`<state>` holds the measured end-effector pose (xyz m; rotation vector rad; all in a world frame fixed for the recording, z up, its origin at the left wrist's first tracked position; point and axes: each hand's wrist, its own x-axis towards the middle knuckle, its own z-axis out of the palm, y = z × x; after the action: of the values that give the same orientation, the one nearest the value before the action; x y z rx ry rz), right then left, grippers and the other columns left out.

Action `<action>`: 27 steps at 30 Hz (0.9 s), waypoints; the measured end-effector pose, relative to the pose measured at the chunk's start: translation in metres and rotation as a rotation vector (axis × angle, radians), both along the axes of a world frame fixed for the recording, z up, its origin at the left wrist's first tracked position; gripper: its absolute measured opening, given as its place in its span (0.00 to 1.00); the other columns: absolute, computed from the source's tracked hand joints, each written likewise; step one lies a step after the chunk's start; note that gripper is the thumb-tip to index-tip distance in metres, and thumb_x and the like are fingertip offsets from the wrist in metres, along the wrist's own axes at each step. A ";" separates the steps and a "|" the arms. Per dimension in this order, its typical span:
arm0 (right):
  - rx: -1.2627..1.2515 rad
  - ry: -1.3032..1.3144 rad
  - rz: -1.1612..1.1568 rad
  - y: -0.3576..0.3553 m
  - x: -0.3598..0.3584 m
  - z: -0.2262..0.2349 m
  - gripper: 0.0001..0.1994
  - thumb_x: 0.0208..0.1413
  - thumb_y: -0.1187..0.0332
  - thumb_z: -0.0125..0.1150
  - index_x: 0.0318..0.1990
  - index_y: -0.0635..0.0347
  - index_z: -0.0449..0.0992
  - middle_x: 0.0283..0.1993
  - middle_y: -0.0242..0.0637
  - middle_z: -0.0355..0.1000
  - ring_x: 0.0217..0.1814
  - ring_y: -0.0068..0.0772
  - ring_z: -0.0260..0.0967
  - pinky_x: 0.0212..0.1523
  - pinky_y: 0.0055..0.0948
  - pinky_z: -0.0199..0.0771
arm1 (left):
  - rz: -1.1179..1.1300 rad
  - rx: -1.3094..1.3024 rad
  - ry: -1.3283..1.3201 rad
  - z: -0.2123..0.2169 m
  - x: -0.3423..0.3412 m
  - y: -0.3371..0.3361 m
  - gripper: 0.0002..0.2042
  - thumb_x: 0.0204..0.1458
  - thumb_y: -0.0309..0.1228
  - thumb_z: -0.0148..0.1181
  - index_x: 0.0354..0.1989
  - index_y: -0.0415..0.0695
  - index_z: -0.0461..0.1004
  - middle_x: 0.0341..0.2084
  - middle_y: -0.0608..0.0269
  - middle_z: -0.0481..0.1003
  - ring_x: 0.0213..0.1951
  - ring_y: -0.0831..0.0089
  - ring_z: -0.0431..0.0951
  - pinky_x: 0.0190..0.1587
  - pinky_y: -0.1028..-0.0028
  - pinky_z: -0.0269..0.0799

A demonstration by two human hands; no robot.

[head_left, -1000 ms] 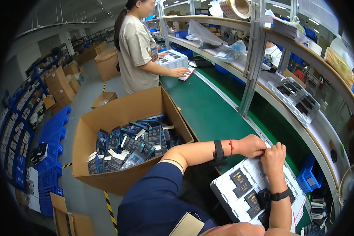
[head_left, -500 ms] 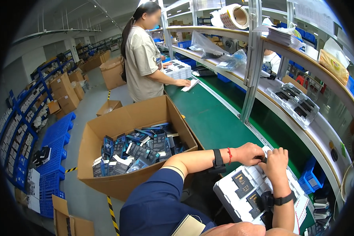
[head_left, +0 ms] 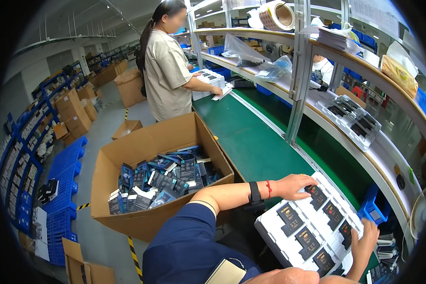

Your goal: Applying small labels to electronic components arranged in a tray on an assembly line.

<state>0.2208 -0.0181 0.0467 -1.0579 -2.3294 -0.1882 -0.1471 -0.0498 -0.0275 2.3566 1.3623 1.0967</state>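
The person's right hand (head_left: 366, 240) was at the right edge of a white tray (head_left: 311, 217), thumb and fingers wide apart, a flat black piece (head_left: 345, 233) just left. Left hand (head_left: 293, 186) farther up, fingers at tray's top-left edge beside another black piece (head_left: 316, 197); grip unclear. Green table (head_left: 251, 146) beyond.
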 end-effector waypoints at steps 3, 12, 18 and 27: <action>-0.168 0.108 -0.105 0.001 0.071 -0.049 0.17 0.44 0.75 0.66 0.44 0.66 0.73 0.41 0.46 0.70 0.41 0.45 0.67 0.43 0.36 0.65 | 0.006 -0.007 -0.031 -0.008 0.005 0.004 0.21 0.52 0.31 0.59 0.55 0.41 0.67 0.51 0.50 0.72 0.56 0.53 0.71 0.58 0.61 0.68; -0.283 0.374 -0.406 -0.042 0.104 -0.077 0.15 0.55 0.64 0.65 0.44 0.67 0.78 0.34 0.45 0.77 0.33 0.35 0.73 0.37 0.32 0.74 | 0.030 -0.015 -0.051 -0.004 0.002 0.000 0.20 0.51 0.28 0.56 0.54 0.41 0.69 0.52 0.50 0.72 0.55 0.52 0.71 0.56 0.62 0.69; -0.219 0.483 -0.451 -0.035 0.127 -0.104 0.09 0.54 0.72 0.59 0.40 0.67 0.75 0.29 0.39 0.71 0.28 0.27 0.65 0.31 0.28 0.66 | 0.028 -0.008 -0.081 -0.003 0.006 -0.003 0.19 0.48 0.24 0.54 0.51 0.40 0.71 0.51 0.49 0.72 0.54 0.53 0.73 0.55 0.62 0.70; -0.189 0.490 -0.479 -0.028 0.119 -0.078 0.08 0.49 0.72 0.63 0.36 0.67 0.78 0.32 0.48 0.75 0.34 0.45 0.74 0.39 0.34 0.72 | 0.094 0.039 -0.006 0.001 -0.009 -0.004 0.21 0.44 0.20 0.50 0.50 0.39 0.74 0.51 0.43 0.73 0.56 0.50 0.72 0.60 0.60 0.66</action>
<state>0.3401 -0.0464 -0.0315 -1.5476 -1.6575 0.1074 -0.1563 -0.0540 -0.0266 2.3359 1.4760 1.1647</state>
